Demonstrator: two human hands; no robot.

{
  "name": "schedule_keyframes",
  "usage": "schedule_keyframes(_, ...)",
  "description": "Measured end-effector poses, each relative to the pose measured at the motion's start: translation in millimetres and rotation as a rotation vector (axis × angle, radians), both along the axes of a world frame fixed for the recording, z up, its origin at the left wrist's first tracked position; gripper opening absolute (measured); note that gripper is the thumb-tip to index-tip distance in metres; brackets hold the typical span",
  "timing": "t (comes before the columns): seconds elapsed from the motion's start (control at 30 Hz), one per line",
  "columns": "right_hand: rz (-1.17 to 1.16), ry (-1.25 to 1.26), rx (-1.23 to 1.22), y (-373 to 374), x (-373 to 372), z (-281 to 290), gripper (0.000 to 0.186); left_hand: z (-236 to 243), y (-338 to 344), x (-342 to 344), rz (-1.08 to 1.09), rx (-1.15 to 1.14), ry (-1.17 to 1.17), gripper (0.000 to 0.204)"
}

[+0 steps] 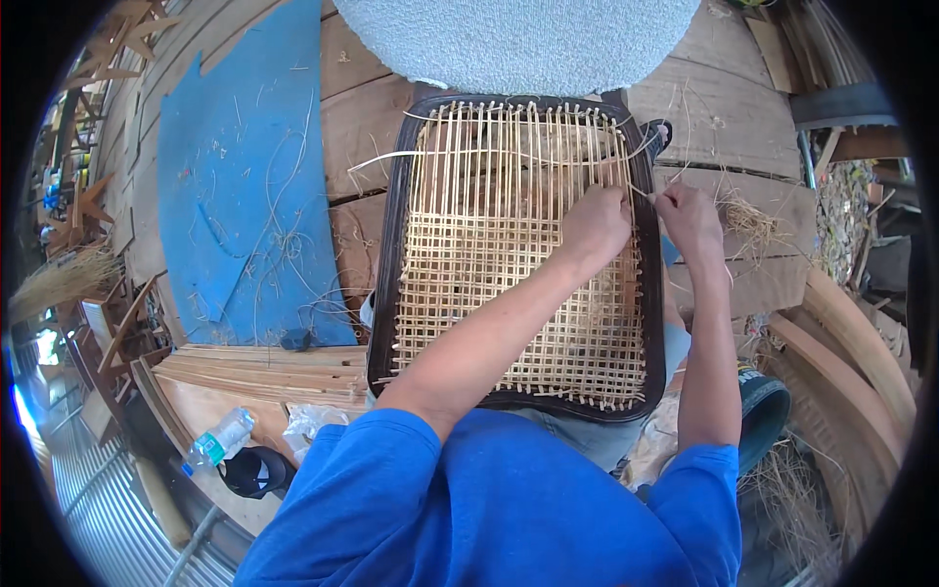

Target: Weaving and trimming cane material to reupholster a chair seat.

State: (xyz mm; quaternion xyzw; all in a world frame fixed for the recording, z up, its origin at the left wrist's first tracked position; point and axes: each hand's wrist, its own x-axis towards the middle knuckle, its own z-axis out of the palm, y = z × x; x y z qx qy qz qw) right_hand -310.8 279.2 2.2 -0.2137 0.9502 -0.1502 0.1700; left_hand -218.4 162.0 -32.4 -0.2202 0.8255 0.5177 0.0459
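Observation:
Across my lap lies a dark brown chair frame [382,293] with a panel of pale cane weave [479,274]. Its lower half is a tight grid; toward the top, lengthwise strands run with few crossing them. One loose cane strip [396,155] crosses the upper part and sticks out past the left edge. My left hand [595,230] rests over the weave near the right side, its fingers closed at the strands; what they grip is hidden. Just outside the right rail, my right hand [693,220] pinches a thin cane strip.
A blue sheet [245,196] scattered with cane scraps covers the wooden floor at left. Beyond the frame is a light blue cushioned surface [528,39]. A plastic bottle [223,437] and black cap [256,474] lie lower left; a dark green bucket [765,421] and curved wood pieces [851,342] are at right.

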Motion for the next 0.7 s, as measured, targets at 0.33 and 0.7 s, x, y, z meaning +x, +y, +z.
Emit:
schedule_keyframes(0.33,-0.013,0.043,0.102,1.2,10.9,-3.7,0.026,-3.3,2.7,-20.1,0.05,-0.092,-0.199,0.019)
schedule_keyframes(0.7,0.007,-0.032,0.128,1.0,12.9,1.0,0.023,-29.3,-1.1,-27.4,0.124,0.08,-0.278,0.017)
